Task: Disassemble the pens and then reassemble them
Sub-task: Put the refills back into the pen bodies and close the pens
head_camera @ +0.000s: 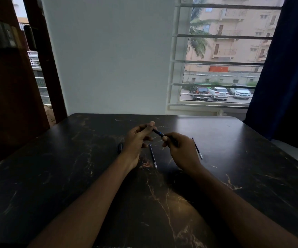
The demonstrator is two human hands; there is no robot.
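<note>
I see a dark pen (159,134) held above the middle of the table (73,176), tilted, one end toward 10 o'clock, the other toward 4 o'clock. My left hand (137,142) pinches the far end between thumb and fingertips; grip closed on it, remaining fingers loosely curled. My right hand (179,151) wraps the near end, grip closed round the barrel, thumb along the top. Whether the pen is one piece or two pieces meeting, I cannot tell.

On the table, between the two hands, a thin refill (153,155) lies flat, pointing from 12 to 6 o'clock with a slight lean, pale tip nearest me. A second refill (197,148) lies at 3 o'clock of the right hand, just beside it, same lean. At 9 o'clock of the left wrist, a short dark cap (120,148) lies on the surface, partly hidden by the hand.

Table dark, marbled with pale veins. At 12 o'clock, a plain wall (108,59); at 1 o'clock, a barred window (216,35); at 2 o'clock, a dark blue curtain (287,77).
</note>
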